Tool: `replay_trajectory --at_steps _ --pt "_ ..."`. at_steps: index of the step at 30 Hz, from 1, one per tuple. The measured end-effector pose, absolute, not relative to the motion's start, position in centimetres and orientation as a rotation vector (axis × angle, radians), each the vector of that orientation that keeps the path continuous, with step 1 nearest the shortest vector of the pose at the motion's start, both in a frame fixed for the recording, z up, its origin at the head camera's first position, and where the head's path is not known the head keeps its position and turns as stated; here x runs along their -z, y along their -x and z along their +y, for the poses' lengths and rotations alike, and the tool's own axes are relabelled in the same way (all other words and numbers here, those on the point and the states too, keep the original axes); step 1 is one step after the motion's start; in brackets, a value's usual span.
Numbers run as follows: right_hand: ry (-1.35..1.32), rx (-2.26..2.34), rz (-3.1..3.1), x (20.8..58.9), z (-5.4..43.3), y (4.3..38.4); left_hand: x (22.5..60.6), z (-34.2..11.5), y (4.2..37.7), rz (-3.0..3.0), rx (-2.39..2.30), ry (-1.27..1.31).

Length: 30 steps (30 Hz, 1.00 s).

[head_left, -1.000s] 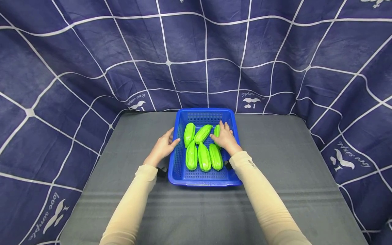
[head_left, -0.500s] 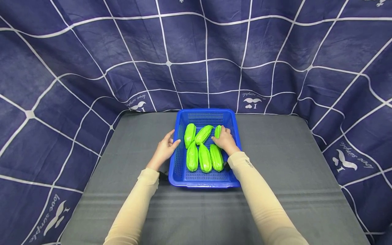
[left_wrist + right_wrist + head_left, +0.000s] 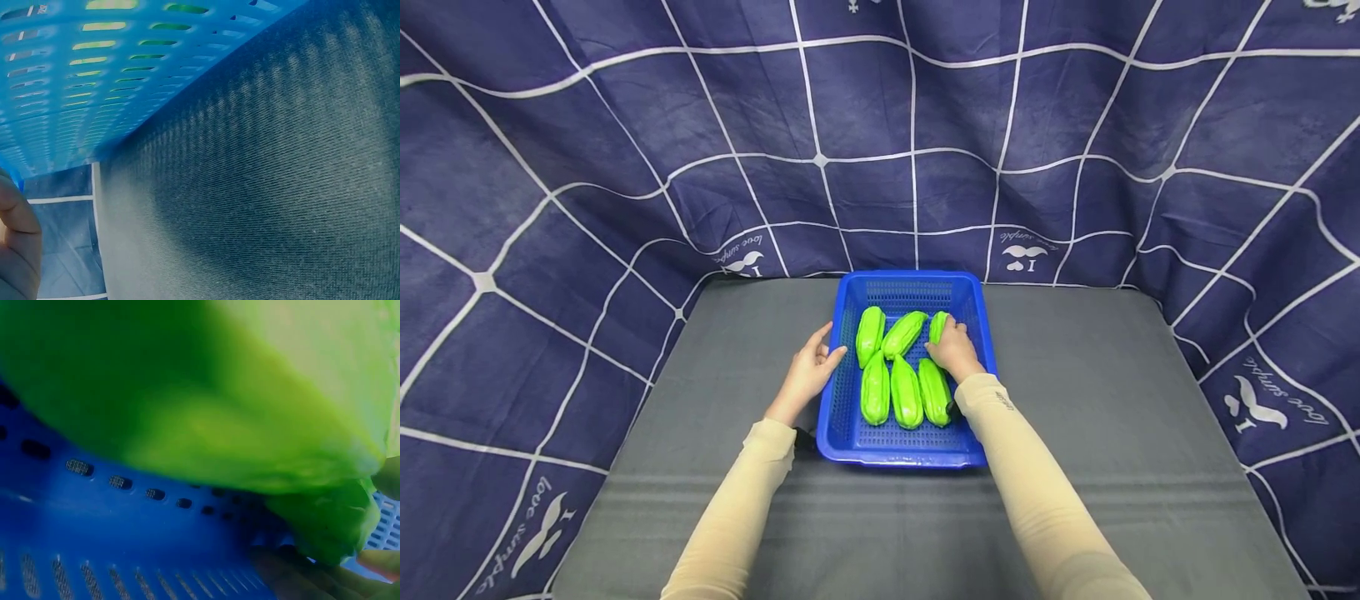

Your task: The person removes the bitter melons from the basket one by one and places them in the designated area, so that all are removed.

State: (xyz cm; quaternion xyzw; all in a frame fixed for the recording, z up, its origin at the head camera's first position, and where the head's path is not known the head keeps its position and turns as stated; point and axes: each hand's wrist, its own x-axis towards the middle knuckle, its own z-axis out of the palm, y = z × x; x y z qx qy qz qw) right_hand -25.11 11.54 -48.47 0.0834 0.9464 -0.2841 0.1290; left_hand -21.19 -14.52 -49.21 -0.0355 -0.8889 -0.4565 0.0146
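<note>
In the head view, a blue plastic basket [image 3: 898, 459] with slotted walls holds several bright green, ridged, elongated gourds in two rows. My right hand [image 3: 953, 347] reaches inside and grips the far-right gourd [image 3: 937, 326], whose near part it covers. A nearer green gourd [image 3: 934, 392] lies just below that hand and fills much of the right wrist view, where fingers [image 3: 312, 575] show beside the farther gourd [image 3: 331, 522]. My left hand [image 3: 808, 367] holds the basket's left rim, thumb over it and fingers outside; the left wrist view shows a bent finger [image 3: 19, 231] beside the slotted wall.
The basket stands on a grey cloth-covered table [image 3: 1090, 400], close to its back edge. A dark blue curtain [image 3: 955, 192] with white grid lines hangs behind and along both sides. More gourds, such as the far-left one [image 3: 870, 336], lie close together inside.
My right hand's fingers, spread over the far-right gourd a second ago, have closed round it. The left hand stays at the basket's left rim. The whole view has shifted slightly.
</note>
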Motion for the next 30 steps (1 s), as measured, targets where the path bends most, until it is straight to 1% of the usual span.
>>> replay_trajectory --at_steps 5,11,15,22,30 --pt "-0.252 0.817 2.752 49.1 11.5 24.6 49.9 -14.4 20.7 -2.762 1.453 0.096" --pt "-0.275 0.855 2.747 48.9 11.6 24.5 50.3 -14.3 20.3 -2.594 1.507 0.215" --pt "-0.288 0.866 2.771 48.4 11.8 24.5 50.1 -14.2 20.5 -2.578 1.538 0.207" --pt "-0.252 0.938 2.837 46.5 12.0 24.4 49.7 -14.1 21.0 -2.68 1.508 0.067" --pt "-0.208 1.016 2.85 43.5 13.1 23.8 49.4 -14.2 21.0 -2.702 1.5 0.058"
